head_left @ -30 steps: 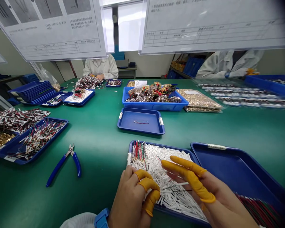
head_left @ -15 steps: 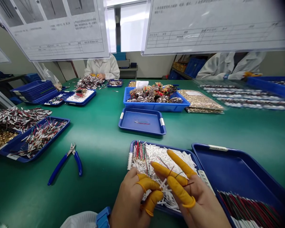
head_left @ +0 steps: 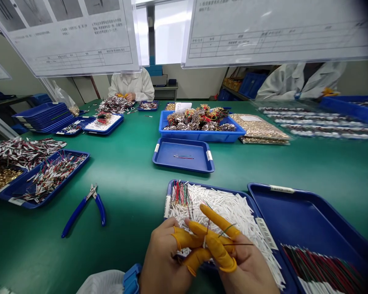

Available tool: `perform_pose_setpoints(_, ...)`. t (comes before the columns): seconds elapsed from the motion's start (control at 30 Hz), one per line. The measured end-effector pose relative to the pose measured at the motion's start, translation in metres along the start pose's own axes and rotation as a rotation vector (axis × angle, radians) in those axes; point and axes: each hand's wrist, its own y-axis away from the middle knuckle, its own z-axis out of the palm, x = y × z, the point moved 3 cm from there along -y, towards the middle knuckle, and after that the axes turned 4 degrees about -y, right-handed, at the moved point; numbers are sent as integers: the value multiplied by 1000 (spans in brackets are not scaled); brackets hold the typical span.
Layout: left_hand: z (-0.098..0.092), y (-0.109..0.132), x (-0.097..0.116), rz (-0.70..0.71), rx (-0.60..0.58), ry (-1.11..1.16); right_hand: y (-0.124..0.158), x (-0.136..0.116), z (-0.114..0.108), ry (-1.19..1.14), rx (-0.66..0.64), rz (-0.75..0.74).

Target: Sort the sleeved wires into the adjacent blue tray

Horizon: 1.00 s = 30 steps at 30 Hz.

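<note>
My right hand (head_left: 243, 255), in yellow finger cots, pinches thin wires (head_left: 228, 229), red, green and dark, that stick out between its fingers. My left hand (head_left: 164, 255), also in yellow cots, is closed, its fingertips meeting the right ones. What the left fingertips grip is hidden among the fingers. Both hands are over the front of a blue tray heaped with short white tubes (head_left: 236, 208). A bundle of red, green and dark wires (head_left: 180, 194) lies at that tray's left end.
To the right, a blue tray (head_left: 300, 212) holds rows of wires with white ends. Blue-handled cutters (head_left: 84, 210) lie open on the green table (head_left: 125, 175). Ahead, a small blue tray (head_left: 184, 163) holds a few wires, behind it a bin of metal parts (head_left: 202, 120). Two people in white coats sit opposite.
My right hand has moved left and its fingers have closed in against the left fingertips. The white pieces seen between the hands are now covered. The wires point in slightly different directions.
</note>
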Motion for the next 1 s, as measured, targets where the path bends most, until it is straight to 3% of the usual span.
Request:
perform_pose_setpoints(0.13, 0, -1, 0, 53, -11, -27, 2, -2, 7, 119, -136, -20)
perform_pose_setpoints(0.3, 2, 1, 0, 191, -54, -215, 5, -5, 6, 281, -72, -82)
perform_pose_setpoints(0.5, 0, 4, -2, 248, -21, -367, 1, -24, -14, 643, -96, -316)
perform_pose_setpoints(0.67, 1, 2, 8, 309, -11, -338, 3, -28, -13, 672, -57, -477)
perform_pose_setpoints(0.9, -5, 6, 4, 215, 55, -252, 4, -31, -6, 750, -150, -464)
perform_pose_setpoints(1.0, -4, 2, 5, 111, -69, -176, 2, -33, -6, 769, -199, -417)
